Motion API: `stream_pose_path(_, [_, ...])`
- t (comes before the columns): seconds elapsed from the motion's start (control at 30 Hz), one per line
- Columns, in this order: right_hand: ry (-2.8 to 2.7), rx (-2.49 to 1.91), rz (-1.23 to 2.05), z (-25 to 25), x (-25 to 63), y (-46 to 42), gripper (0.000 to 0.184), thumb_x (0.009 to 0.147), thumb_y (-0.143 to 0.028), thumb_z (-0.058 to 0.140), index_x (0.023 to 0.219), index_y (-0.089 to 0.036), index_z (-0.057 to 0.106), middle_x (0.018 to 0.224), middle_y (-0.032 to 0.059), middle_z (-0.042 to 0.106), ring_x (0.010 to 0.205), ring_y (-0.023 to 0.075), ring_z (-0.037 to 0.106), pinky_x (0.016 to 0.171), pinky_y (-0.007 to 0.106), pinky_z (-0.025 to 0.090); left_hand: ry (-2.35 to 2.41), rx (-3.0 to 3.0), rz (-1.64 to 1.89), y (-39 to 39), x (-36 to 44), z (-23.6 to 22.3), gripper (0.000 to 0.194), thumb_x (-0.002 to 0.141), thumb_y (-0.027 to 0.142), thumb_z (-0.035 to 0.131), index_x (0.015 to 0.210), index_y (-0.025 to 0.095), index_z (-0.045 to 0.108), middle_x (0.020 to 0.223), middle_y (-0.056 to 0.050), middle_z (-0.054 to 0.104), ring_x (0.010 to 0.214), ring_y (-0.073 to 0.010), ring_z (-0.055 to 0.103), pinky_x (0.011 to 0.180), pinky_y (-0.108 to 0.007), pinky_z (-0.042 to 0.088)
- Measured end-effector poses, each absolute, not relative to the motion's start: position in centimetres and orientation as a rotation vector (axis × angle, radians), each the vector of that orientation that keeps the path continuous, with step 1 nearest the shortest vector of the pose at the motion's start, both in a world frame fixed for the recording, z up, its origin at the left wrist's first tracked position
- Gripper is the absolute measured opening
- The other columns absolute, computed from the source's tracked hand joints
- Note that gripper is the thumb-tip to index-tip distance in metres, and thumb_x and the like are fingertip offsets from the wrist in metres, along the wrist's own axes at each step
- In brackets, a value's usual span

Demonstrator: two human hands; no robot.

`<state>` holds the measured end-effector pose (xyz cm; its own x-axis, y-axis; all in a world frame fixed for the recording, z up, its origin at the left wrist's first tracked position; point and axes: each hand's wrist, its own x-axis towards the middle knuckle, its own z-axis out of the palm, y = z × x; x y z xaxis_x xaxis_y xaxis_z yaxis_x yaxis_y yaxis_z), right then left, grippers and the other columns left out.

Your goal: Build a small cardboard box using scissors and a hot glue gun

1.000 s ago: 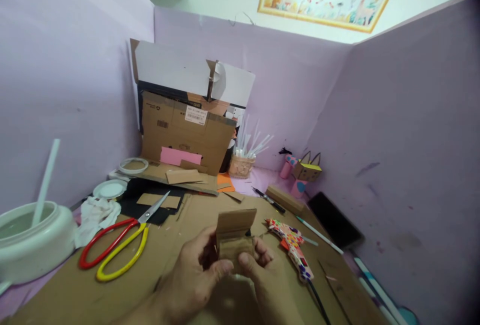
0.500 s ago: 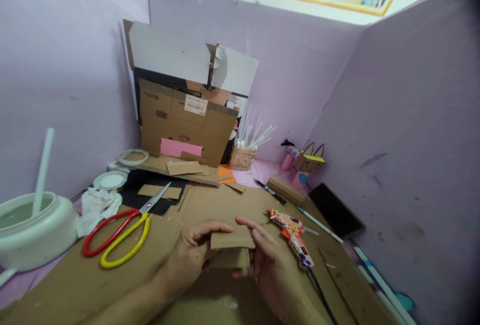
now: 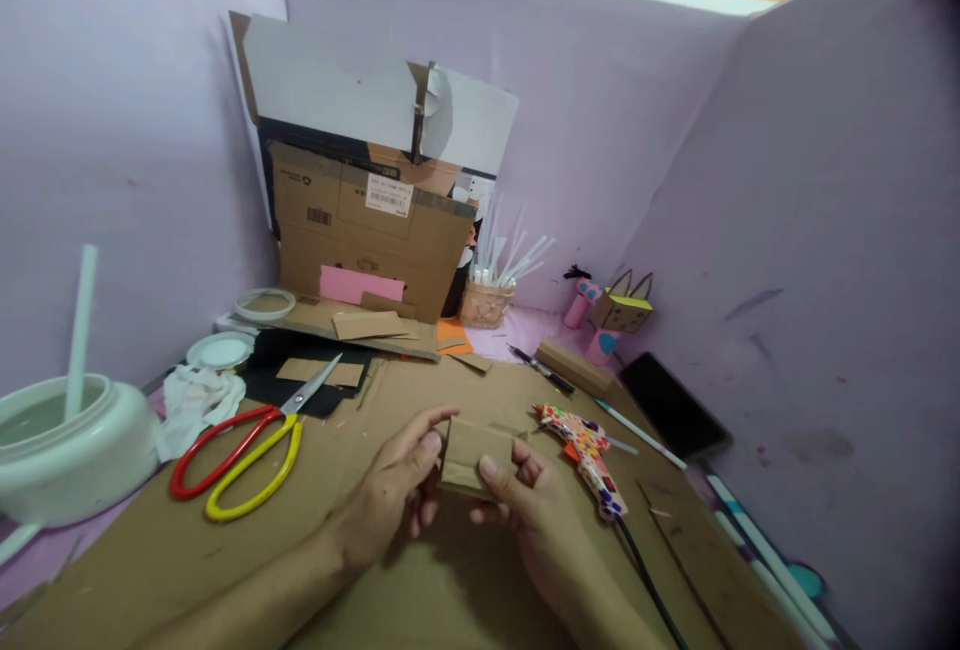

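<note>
Here, left of the glue gun [image 3: 589, 452], fingers of left hand [image 3: 390, 485] and right hand [image 3: 536, 510] pinch folded cardboard [image 3: 471, 442] between them.

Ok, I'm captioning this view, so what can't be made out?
In the head view:
- Underside of the small squarish brown cardboard piece: turned away, with the right hand over one side.
- Left side of the round white pot: cut off by the left edge.
- Fine print on the rectangular white paper label: too small.

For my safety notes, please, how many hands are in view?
2: the left hand at the left end of the cardboard piece, the right hand holding its right side.
</note>
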<state>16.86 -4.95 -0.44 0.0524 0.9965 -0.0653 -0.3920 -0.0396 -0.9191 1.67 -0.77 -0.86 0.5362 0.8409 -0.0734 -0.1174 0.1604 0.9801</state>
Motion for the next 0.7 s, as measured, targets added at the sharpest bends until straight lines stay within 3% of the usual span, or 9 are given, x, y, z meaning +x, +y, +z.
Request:
stream_pose_path(0.07, [-0.85, -0.994, 1.321, -0.8, 16.6, -4.9, 0.036, 0.067, -0.034, 0.076, 0.092, -0.013, 0.061, 0.075, 0.0049, 0.071, 0.056, 0.0132, 0.065, 0.042, 0.018, 0.051, 0.758, 1.322, 0.754, -1.0, 2.0, -1.2, 0.052, 0.086, 0.052, 0.043, 0.126, 0.02, 0.043, 0.064, 0.004, 0.051, 0.044, -0.0069, 0.041, 0.039, -0.017, 0.029])
stream_pose_path(0.3, [-0.92, -0.956, 1.329, -1.4, 16.3, -5.2, 0.033, 0.068, -0.038, 0.075, 0.088, -0.016, 0.062, 0.066, -0.0011, 0.064, 0.049, 0.0098, 0.059, 0.038, 0.018, 0.049, 0.626, 1.484, 0.787, -1.4, 2.3, -1.1, 0.033, 0.088, 0.043, 0.045, 0.104, 0.015, 0.054, 0.075, -0.001, 0.058, 0.068, -0.014, 0.054, 0.062, -0.024, 0.043])
stream_pose_path(0.4, [-0.954, -0.93, 1.362, -1.2, 16.9, -5.1, 0.032, 0.068, -0.036, 0.075, 0.091, -0.015, 0.066, 0.071, 0.0022, 0.068, 0.055, 0.011, 0.063, 0.046, 0.02, 0.053, 0.642, 1.381, 0.836, -1.0, 2.1, -1.0, 0.033, 0.084, 0.045, 0.052, 0.101, 0.016, 0.052, 0.072, 0.001, 0.055, 0.059, -0.0097, 0.049, 0.052, -0.019, 0.039])
stream_pose_path(0.53, [-0.922, -0.956, 1.324, -1.0, 16.9, -5.0, 0.036, 0.06, -0.032, 0.08, 0.089, -0.014, 0.069, 0.065, 0.0023, 0.07, 0.052, 0.0112, 0.063, 0.048, 0.021, 0.052, 0.628, 1.117, 0.773, -0.5, 2.1, -1.1, 0.042, 0.076, 0.052, 0.058, 0.097, 0.018, 0.049, 0.052, 0.01, 0.039, 0.035, -0.0029, 0.024, 0.032, -0.013, 0.017])
stream_pose_path(0.6, [-0.871, -0.986, 1.237, -0.9, 16.5, -5.0, 0.033, 0.056, -0.031, 0.082, 0.081, -0.014, 0.07, 0.057, 0.0006, 0.068, 0.047, 0.011, 0.061, 0.046, 0.021, 0.051, 0.644, 1.017, 0.708, -0.4, 2.2, -1.4, 0.041, 0.074, 0.053, 0.06, 0.091, 0.018, 0.048, 0.05, 0.009, 0.043, 0.032, -0.0029, 0.027, 0.028, -0.012, 0.018])
stream_pose_path(0.7, [-0.835, -1.01, 1.135, -0.6, 15.8, -5.2, 0.025, 0.051, -0.026, 0.082, 0.07, -0.015, 0.068, 0.054, 0.0003, 0.068, 0.043, 0.0112, 0.06, 0.044, 0.021, 0.049, 0.669, 0.976, 0.703, -0.5, 2.5, -1.7, 0.04, 0.069, 0.051, 0.067, 0.081, 0.016, 0.051, 0.056, 0.003, 0.054, 0.04, -0.0062, 0.044, 0.031, -0.013, 0.032])
